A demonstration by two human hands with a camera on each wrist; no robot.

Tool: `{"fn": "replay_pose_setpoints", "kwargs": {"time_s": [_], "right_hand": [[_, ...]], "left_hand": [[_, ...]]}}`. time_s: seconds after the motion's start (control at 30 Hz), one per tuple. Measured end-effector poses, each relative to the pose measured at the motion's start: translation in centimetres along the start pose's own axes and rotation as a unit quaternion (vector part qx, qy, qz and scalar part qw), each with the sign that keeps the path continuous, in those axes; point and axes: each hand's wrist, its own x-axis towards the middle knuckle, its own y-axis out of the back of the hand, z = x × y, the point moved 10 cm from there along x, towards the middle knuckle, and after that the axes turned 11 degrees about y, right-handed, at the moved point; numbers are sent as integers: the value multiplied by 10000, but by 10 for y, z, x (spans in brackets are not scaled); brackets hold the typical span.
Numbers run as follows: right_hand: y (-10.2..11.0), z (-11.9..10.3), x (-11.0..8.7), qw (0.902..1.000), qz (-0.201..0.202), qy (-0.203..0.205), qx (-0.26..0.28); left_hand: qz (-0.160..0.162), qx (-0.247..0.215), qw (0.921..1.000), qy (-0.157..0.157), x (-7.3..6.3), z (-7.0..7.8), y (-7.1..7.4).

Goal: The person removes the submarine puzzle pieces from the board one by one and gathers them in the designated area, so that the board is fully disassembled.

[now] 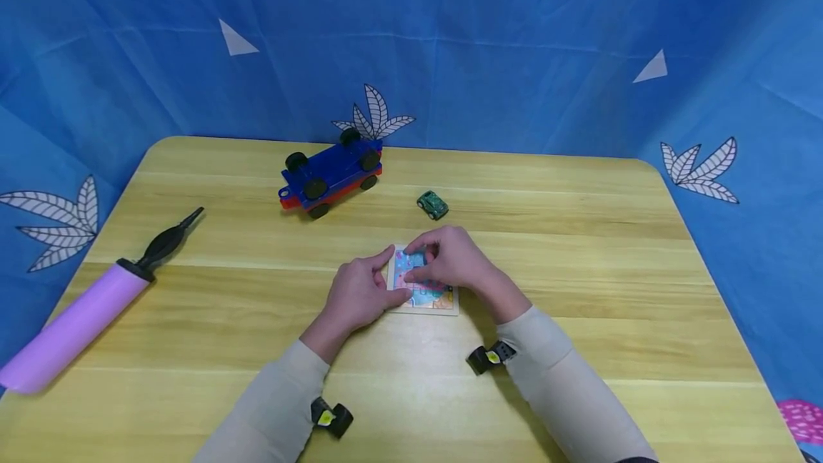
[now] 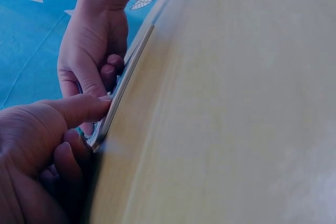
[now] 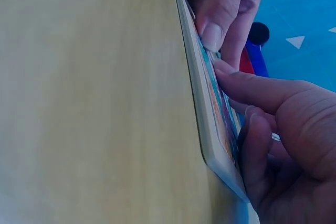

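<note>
A small jigsaw puzzle [image 1: 427, 297] with a pale frame and a pink, blue and orange picture lies on the table before me. My left hand [image 1: 358, 293] grips its left side, forefinger at the far corner and thumb over the near edge. From the right, my right hand [image 1: 453, 257] reaches over the picture and pinches a puzzle piece between thumb and forefinger near the left part; the fingers hide much of it. In the right wrist view, the right thumb [image 3: 247, 80] sits beside the left thumb [image 3: 212, 36] on the puzzle's face.
Behind the puzzle stands a small green toy car [image 1: 433, 204]. A blue and red toy truck [image 1: 334, 173] lies with its wheels showing, farther back on the left. A purple hand pump [image 1: 80, 327] with a black nozzle lies at the left edge. Blue cloth [image 1: 489, 84] hangs behind the table.
</note>
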Motion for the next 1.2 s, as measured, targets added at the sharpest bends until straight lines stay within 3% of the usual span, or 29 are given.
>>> {"fn": "replay_pose_setpoints", "kwargs": {"time_s": [0.33, 0.57, 0.9, 1.2], "right_hand": [[-1, 7, 1, 9986, 122, -325, 405], [-6, 7, 5, 9971, 3, -332, 685], [-9, 5, 4, 9966, -55, -238, 790], [-2, 10, -3, 9971, 379, -298, 588]], "left_hand": [[-5, 33, 10000, 0, 1, 2, 0], [-35, 70, 9999, 123, 1, 0, -1], [14, 65, 10000, 67, -1, 1, 1], [28, 37, 10000, 24, -2, 2, 1]]}}
